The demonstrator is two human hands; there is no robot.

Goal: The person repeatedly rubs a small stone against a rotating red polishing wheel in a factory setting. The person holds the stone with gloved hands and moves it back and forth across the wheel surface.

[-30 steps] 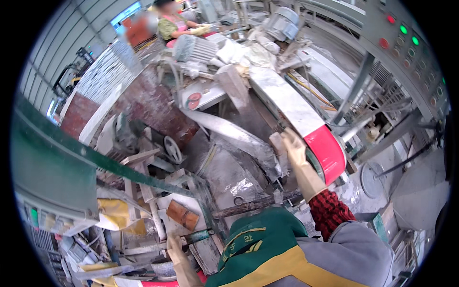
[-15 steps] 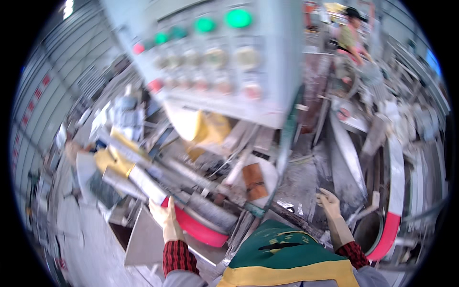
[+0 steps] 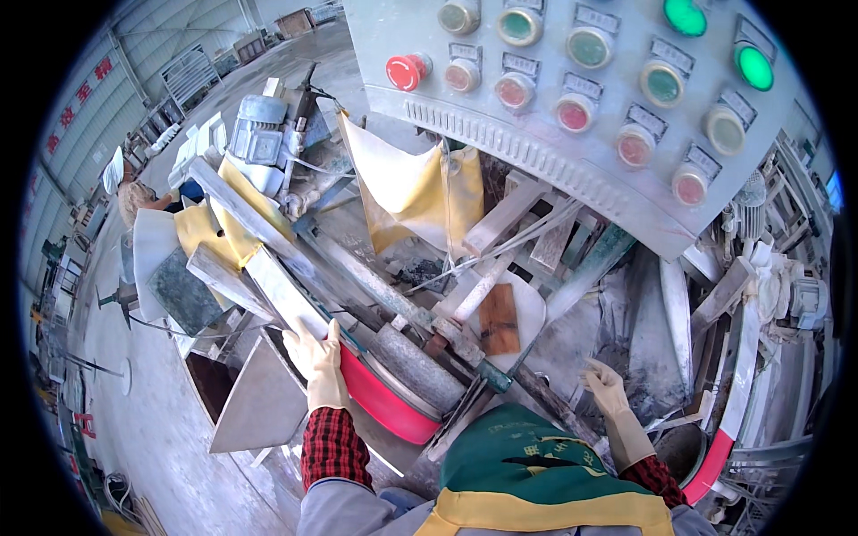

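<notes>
At the lower middle of the head view, beneath a grey metal control panel [image 3: 572,98] set with round red and green push buttons, I see a dust-caked stone-working machine. My left hand [image 3: 320,359], in a cream rubber glove with a red-and-black checked sleeve behind it, lies flat with its fingers extended against the near end of a long pale stone slab [image 3: 284,290]; this grip is open, pressing rather than clasping. The slab is narrow, straight-edged and matt, and it runs up and left from the glove. Just right of the glove, touching its edge, curves a glossy red band [image 3: 384,406] wrapped about the end of a rough grey cylindrical roller [image 3: 407,366], whose surface is crusted and speckled.

My right hand [image 3: 606,386], gloved alike, rests with fingers loosely spread on the grey, slurry-coated machine surface [image 3: 626,335], well apart from the slab; it clasps nothing that I can make out. Between the two hands lies a small brown rectangular block [image 3: 499,317] on a white rounded plate.

Farther up, a stained yellow cloth sheet [image 3: 416,192] hangs in folds, and a grey ribbed electric motor [image 3: 257,129] sits beside it. A second red-edged curved strip [image 3: 715,460] stands at the lower right. A green apron with a yellow hem [image 3: 527,473] fills the bottom edge.
</notes>
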